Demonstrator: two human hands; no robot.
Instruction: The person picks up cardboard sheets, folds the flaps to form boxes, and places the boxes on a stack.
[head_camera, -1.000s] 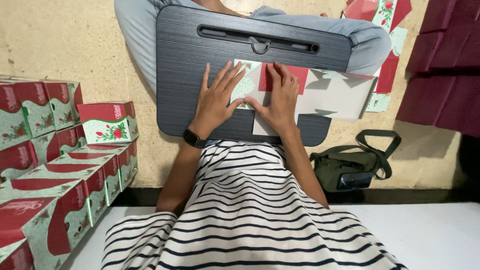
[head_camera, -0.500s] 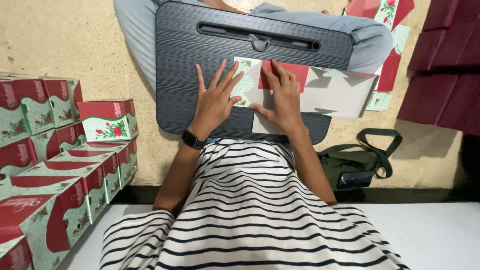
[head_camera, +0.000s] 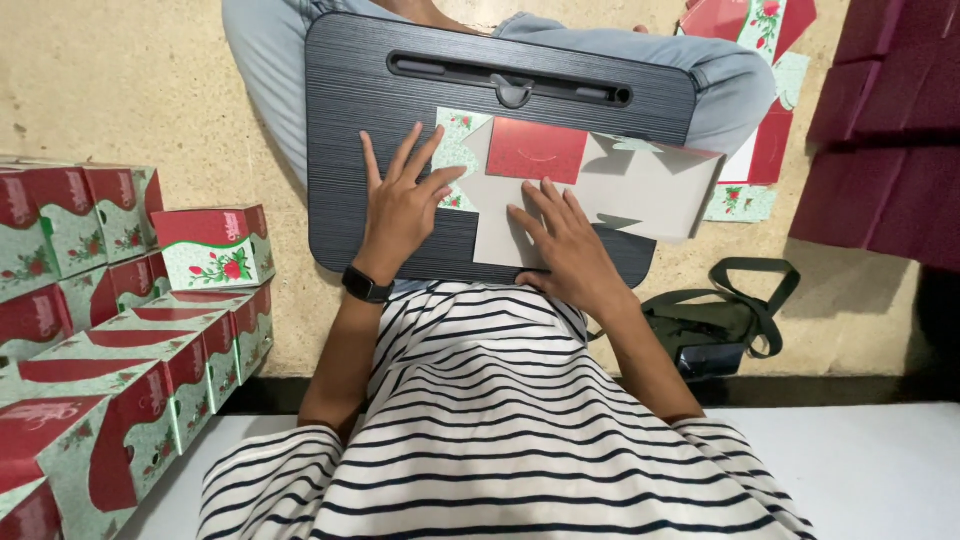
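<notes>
Flat unfolded carton blank, grey inside up w/ a red flap at the top centre and green floral flaps at its left edge, lies on a dark lap tray across the person's knees. Blank's right part overhangs the tray's right edge; lower edge sits near the tray's front rim.

Left hand: fingers spread, palm flat, pressing on the tray and the blank's left floral flap. Black wristband on that wrist. Right hand: fingers slightly spread, flat on the blank's lower middle panel, pinching nothing.

Room: tray's left third is bare, as is the strip along its top by the long slot. Bare tan floor shows to the tray's left.

Packages: stack of made-up boxes at far left, red tops w/ green sides and a red flower print, rows close together; one box sits atop, nearest the tray. More flat red/green blanks on the floor past the right knee. Dark maroon sheets at far right. Green strap bag on the floor by the right elbow.
</notes>
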